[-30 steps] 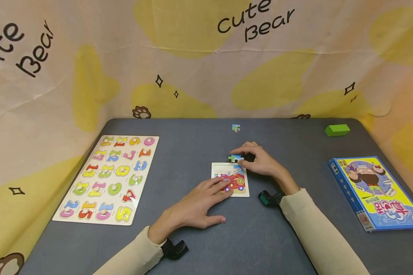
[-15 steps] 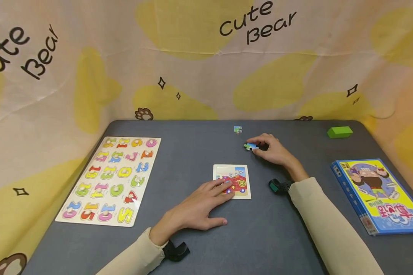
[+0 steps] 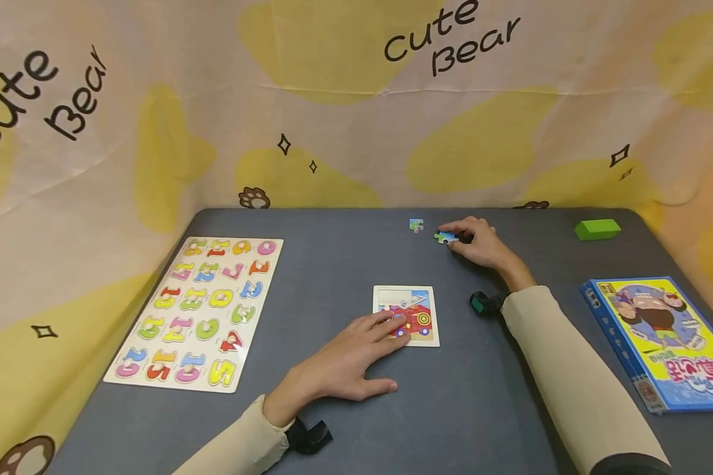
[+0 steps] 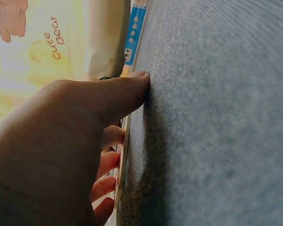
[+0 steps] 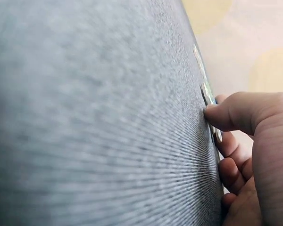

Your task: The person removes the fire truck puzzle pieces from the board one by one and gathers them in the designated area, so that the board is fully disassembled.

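My left hand (image 3: 356, 356) lies with its fingers spread over a small jigsaw tray (image 3: 394, 295) in the head view, covering part of its red vehicle picture. The tray's upper left is plain and pale, without picture. In the left wrist view the thumb (image 4: 125, 92) rests at the table surface beside the tray's edge. Toward the back of the table, my right hand (image 3: 484, 245) pinches a blue and green jigsaw piece (image 3: 444, 237) between thumb and fingers. Just left of it lies another small jigsaw piece (image 3: 416, 225). The right wrist view shows the held piece (image 5: 208, 94) edge-on, low over the table.
A white number puzzle board (image 3: 202, 313) lies on the left. On the right is a blue and yellow box (image 3: 659, 343), with a green block (image 3: 597, 229) behind it. A patterned cloth (image 3: 333, 66) hangs around the grey table (image 3: 321, 264).
My right hand has carried the jigsaw piece from the tray's top edge back and to the right, beside the other loose piece. The left hand has stayed on the tray.
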The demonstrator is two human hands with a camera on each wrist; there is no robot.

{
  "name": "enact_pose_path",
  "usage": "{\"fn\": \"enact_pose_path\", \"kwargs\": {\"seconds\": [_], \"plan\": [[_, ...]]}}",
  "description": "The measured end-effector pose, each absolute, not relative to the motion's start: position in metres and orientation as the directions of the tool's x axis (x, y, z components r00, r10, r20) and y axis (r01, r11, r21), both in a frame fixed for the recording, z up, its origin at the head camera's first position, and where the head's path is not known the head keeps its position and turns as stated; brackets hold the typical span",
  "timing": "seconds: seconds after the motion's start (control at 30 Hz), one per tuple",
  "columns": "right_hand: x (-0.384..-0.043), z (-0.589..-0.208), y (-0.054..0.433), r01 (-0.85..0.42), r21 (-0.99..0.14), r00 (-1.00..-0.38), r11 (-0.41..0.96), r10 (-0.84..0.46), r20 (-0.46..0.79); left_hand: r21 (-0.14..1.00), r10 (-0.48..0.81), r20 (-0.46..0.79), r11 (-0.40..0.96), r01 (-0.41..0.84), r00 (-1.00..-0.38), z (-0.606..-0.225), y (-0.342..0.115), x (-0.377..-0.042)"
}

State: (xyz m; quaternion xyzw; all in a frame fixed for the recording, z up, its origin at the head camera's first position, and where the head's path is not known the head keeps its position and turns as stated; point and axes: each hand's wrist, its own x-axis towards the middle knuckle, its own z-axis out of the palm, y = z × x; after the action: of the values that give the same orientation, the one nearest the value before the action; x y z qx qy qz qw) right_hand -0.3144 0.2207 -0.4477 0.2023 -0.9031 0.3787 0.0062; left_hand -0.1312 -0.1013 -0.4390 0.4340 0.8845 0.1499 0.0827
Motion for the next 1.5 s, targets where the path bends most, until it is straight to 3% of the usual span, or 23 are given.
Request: {"fn": "enact_pose_path", "kwargs": {"seconds": [0.27,0.83,1.5], "plan": [[-0.324,-0.445,0.223,-0.312,-0.67,-0.94,0.673,-0.324,0.112,0.333,0.791,-0.013,0.58,0.744,-0.611,-0.44,-0.1,-0.13],[-0.318,-0.454,0.228,-0.294,-0.627,-0.955,0.721,-0.202,0.216,0.329,0.801,0.041,0.554,0.765,-0.598,-0.437,-0.101,-0.13],[-0.329,-0.452,0.22,-0.176,-0.593,-0.983,0.786,-0.11,0.146,0.325,0.798,0.027,0.563,0.76,-0.602,-0.439,-0.101,-0.13]]}}
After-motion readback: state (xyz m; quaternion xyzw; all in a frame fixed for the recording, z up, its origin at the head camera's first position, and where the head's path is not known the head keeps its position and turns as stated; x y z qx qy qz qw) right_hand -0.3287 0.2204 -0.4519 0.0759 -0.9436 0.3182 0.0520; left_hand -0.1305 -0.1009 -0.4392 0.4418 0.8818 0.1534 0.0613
